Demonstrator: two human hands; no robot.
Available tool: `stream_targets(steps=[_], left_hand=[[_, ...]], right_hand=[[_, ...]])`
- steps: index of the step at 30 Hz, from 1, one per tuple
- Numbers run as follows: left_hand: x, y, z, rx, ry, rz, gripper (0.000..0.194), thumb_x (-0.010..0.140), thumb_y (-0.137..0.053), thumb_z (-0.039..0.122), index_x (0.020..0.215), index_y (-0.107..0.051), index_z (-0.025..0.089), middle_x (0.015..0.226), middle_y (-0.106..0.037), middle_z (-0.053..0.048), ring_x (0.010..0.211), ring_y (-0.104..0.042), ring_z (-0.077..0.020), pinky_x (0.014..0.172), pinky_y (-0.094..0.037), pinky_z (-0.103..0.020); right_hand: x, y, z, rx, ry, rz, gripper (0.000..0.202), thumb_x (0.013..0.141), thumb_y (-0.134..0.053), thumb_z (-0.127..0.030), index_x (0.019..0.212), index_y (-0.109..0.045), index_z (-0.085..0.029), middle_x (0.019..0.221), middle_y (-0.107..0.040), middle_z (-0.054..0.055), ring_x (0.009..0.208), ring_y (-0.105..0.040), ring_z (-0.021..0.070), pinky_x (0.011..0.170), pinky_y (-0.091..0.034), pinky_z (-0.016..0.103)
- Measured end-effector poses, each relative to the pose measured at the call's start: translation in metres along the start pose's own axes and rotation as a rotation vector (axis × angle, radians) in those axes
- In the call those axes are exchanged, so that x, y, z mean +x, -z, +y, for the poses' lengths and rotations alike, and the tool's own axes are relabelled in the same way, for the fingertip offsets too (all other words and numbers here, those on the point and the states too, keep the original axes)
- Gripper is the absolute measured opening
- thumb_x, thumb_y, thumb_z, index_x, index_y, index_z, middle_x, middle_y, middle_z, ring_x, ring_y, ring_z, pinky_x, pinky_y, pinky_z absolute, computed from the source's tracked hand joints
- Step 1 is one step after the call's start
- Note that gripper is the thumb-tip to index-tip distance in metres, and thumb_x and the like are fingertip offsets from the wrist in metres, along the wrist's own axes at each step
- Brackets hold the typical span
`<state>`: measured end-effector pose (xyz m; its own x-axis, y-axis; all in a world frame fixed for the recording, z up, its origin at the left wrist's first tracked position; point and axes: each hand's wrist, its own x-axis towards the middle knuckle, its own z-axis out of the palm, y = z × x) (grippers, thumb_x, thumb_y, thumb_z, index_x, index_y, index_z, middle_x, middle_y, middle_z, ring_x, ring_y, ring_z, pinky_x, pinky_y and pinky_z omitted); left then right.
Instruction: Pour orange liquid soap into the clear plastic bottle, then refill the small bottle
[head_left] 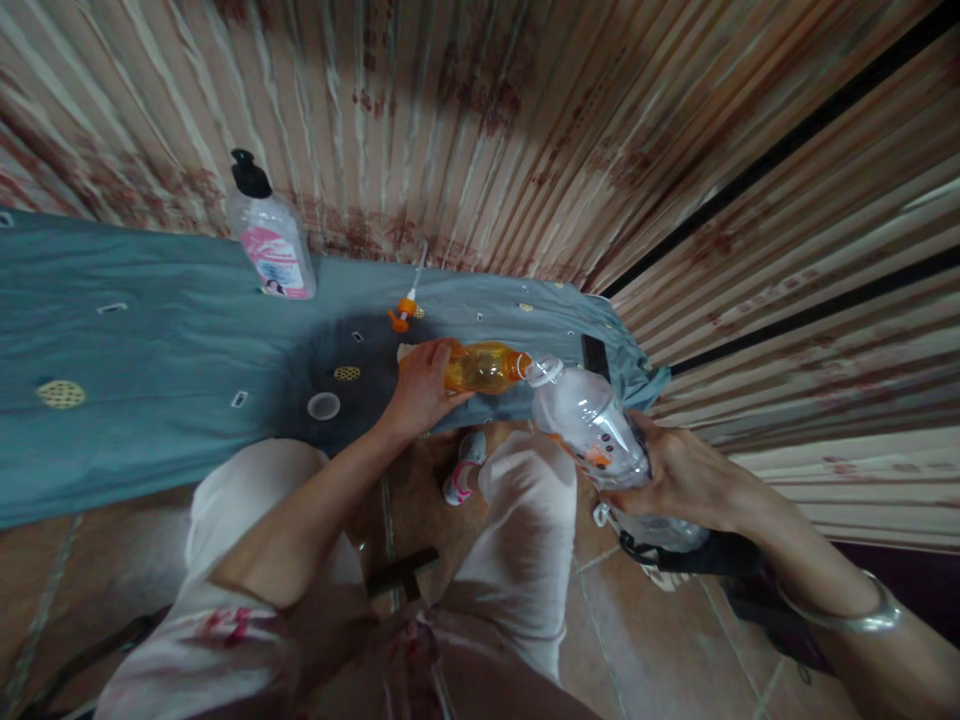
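My left hand (pixel 425 392) is wrapped round an amber bottle (pixel 486 368), which lies nearly sideways with its neck to the right. A large clear plastic bottle (pixel 589 420) is gripped by my right hand (pixel 679 475), tilted with its mouth up and to the left. The two bottle mouths meet, or nearly so; I cannot tell whether one sits inside the other. Beyond my left hand, an orange pump top (pixel 403 312) with a thin tube lies on the blue-green cloth (pixel 172 330). A small round translucent cap (pixel 323 405) rests nearer my left knee.
A pump bottle (pixel 274 245) with a black top and pink label stands at the back left, against the pleated curtain (pixel 450 130). A dark flat object (pixel 595 354) lies near the cloth's right end. Below is the tiled floor (pixel 600 640).
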<state>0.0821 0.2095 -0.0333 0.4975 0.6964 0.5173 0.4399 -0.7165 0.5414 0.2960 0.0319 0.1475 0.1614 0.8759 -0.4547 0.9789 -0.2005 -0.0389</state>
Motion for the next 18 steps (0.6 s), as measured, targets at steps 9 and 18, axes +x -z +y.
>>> stream_targets(steps=[9,18], left_hand=[[-0.0005,-0.0011,-0.0012,-0.009,-0.010,0.005,0.066,0.067,-0.075,0.038,0.118,-0.040,0.017,0.115,-0.056,-0.013,0.106,-0.054,-0.0297,0.092,-0.044,-0.046],[-0.0001,-0.0022,-0.0027,-0.022,-0.009,0.005,0.068,0.066,-0.075,0.039,0.119,-0.040,0.015,0.115,-0.056,-0.013,0.107,-0.053,-0.0293,0.092,-0.045,-0.045]], right_hand=[[-0.0005,0.0030,-0.0041,0.004,-0.014,-0.007,0.051,0.064,-0.065,-0.045,0.102,-0.046,-0.018,0.080,-0.062,0.002,0.071,-0.064,0.0211,0.058,-0.040,0.027],[-0.0008,0.0018,-0.0017,0.014,-0.033,-0.008,0.054,0.064,-0.066,-0.046,0.105,-0.045,-0.018,0.079,-0.062,0.002,0.071,-0.064,0.0212,0.059,-0.042,0.028]])
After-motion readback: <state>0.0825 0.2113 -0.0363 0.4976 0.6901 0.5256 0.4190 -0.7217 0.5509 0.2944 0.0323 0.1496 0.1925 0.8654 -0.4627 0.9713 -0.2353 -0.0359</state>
